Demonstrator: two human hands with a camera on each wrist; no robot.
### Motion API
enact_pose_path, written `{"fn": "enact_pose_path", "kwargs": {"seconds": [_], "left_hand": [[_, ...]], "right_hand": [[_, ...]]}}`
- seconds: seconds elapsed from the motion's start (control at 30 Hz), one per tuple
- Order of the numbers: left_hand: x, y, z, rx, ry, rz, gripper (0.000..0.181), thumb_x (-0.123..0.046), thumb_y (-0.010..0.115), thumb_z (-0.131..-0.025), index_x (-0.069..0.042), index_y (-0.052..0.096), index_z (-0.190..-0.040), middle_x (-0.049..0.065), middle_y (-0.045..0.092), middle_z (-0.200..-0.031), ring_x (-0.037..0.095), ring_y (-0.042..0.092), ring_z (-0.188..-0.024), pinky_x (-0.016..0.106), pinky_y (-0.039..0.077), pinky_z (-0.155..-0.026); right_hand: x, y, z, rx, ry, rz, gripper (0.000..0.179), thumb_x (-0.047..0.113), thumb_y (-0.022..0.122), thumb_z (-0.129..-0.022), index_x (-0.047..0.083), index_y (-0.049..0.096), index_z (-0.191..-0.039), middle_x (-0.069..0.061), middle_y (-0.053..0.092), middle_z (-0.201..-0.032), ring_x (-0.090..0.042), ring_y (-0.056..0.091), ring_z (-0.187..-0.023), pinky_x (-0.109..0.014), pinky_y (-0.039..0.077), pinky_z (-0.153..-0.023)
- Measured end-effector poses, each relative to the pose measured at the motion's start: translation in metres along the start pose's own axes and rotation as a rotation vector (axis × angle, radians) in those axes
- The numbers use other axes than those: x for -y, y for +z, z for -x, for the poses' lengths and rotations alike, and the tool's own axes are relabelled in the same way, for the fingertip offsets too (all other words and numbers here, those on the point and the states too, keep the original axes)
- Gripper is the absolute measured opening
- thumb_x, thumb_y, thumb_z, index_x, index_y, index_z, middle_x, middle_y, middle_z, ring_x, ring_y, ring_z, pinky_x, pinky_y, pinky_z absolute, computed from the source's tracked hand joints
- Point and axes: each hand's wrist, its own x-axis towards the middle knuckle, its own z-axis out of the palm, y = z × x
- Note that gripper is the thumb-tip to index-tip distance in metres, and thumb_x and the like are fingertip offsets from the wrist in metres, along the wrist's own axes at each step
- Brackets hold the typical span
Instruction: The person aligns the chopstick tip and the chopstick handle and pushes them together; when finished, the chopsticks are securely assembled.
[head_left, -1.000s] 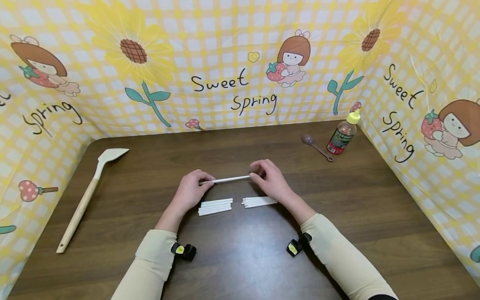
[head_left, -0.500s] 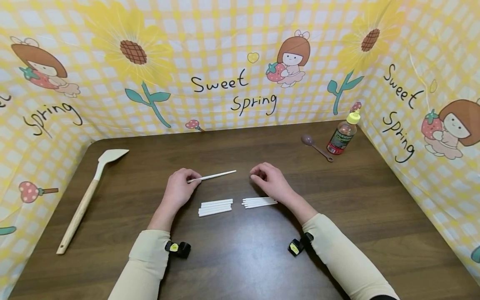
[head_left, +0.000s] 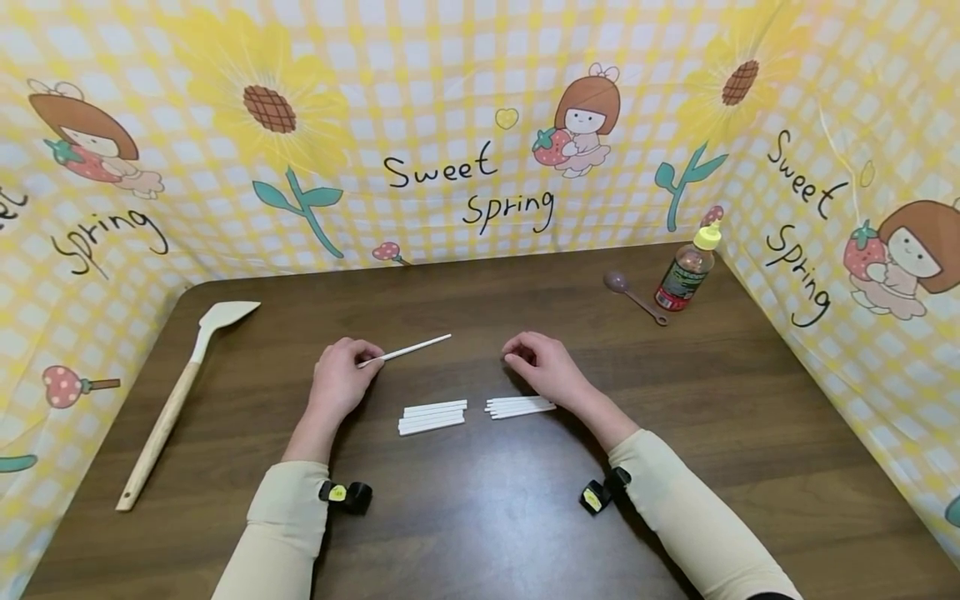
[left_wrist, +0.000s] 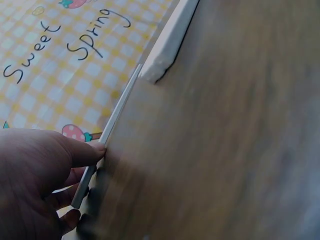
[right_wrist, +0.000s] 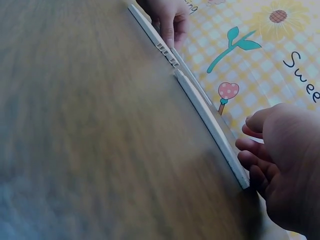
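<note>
A slim white stick (head_left: 414,346) is pinched by my left hand (head_left: 337,379) near one end; its free end points right and slightly away from me. Thumb and fingertips hold that stick (left_wrist: 119,110) in the left wrist view. My right hand (head_left: 551,367), fingers loosely curled, holds nothing and rests just behind the right group of short white sticks (head_left: 517,407), hiding part of its right end. Another group of short white sticks (head_left: 432,417) lies side by side to the left, between the hands. Both groups look shorter than the held stick.
At the left lies a spatula (head_left: 180,400) with a white head and wooden handle. A brownish spoon (head_left: 633,296) and a yellow-capped bottle (head_left: 684,271) are at the back right. A yellow checked cloth (head_left: 442,100) walls the brown table (head_left: 480,517) on three sides.
The stick, earlier spanning both hands, has left my right hand. My left hand has carried it to the left, its free end swinging slightly away from me. My right hand has barely moved.
</note>
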Motion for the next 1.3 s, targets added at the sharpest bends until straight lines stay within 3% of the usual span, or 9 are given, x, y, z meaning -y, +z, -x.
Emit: {"fn": "enact_pose_path", "kwargs": {"seconds": [0.2, 0.5, 0.8, 1.0, 1.13, 1.3], "left_hand": [[0.008, -0.006, 0.004, -0.002, -0.001, -0.007, 0.009, -0.009, 0.071, -0.093, -0.004, 0.075, -0.099, 0.014, 0.062, -0.095, 0.036, 0.053, -0.095, 0.052, 0.039, -0.086], [0.017, -0.015, 0.002, -0.015, -0.024, -0.014, 0.009, -0.010, 0.070, -0.094, -0.002, 0.074, -0.098, 0.014, 0.060, -0.093, 0.035, 0.052, -0.090, 0.049, 0.039, -0.082], [0.013, -0.022, 0.002, -0.008, -0.043, -0.044, 0.017, -0.018, 0.074, -0.093, -0.005, 0.072, -0.104, 0.015, 0.061, -0.099, 0.038, 0.053, -0.098, 0.056, 0.035, -0.082], [0.004, -0.017, -0.001, -0.030, 0.018, -0.018, 0.015, -0.013, 0.075, -0.091, -0.004, 0.071, -0.103, 0.014, 0.062, -0.097, 0.035, 0.056, -0.094, 0.050, 0.037, -0.082], [-0.004, -0.010, -0.003, 0.056, 0.087, 0.072, 0.011, -0.010, 0.075, -0.091, -0.004, 0.071, -0.100, 0.010, 0.061, -0.090, 0.027, 0.055, -0.082, 0.041, 0.043, -0.074], [-0.014, 0.000, -0.003, 0.212, 0.102, 0.173, 0.010, -0.013, 0.076, -0.092, -0.010, 0.071, -0.100, 0.003, 0.062, -0.086, 0.021, 0.054, -0.078, 0.036, 0.044, -0.072]], "right_hand": [[-0.001, -0.001, 0.004, 0.029, 0.020, -0.009, 0.009, 0.012, 0.067, -0.099, 0.009, 0.071, -0.106, 0.000, 0.068, -0.094, -0.014, 0.060, -0.082, -0.034, 0.050, -0.077], [-0.005, -0.004, 0.008, 0.029, -0.015, -0.018, 0.005, 0.010, 0.068, -0.097, 0.009, 0.072, -0.100, 0.000, 0.069, -0.091, -0.014, 0.061, -0.081, -0.035, 0.051, -0.078], [-0.009, -0.011, 0.011, 0.068, -0.005, -0.017, 0.005, 0.013, 0.069, -0.097, 0.011, 0.073, -0.098, 0.003, 0.068, -0.089, -0.013, 0.059, -0.080, -0.034, 0.049, -0.076], [-0.011, -0.013, 0.011, 0.098, 0.019, -0.013, 0.005, 0.014, 0.068, -0.097, 0.013, 0.073, -0.097, 0.004, 0.068, -0.090, -0.013, 0.059, -0.081, -0.033, 0.049, -0.077], [-0.012, -0.014, 0.011, 0.118, 0.017, -0.016, 0.004, 0.014, 0.069, -0.096, 0.013, 0.073, -0.096, 0.005, 0.067, -0.089, -0.013, 0.058, -0.080, -0.032, 0.048, -0.075], [-0.012, -0.015, 0.012, 0.161, -0.056, -0.014, 0.003, 0.013, 0.071, -0.095, 0.014, 0.074, -0.096, 0.007, 0.064, -0.085, -0.011, 0.055, -0.075, -0.030, 0.046, -0.069]]}}
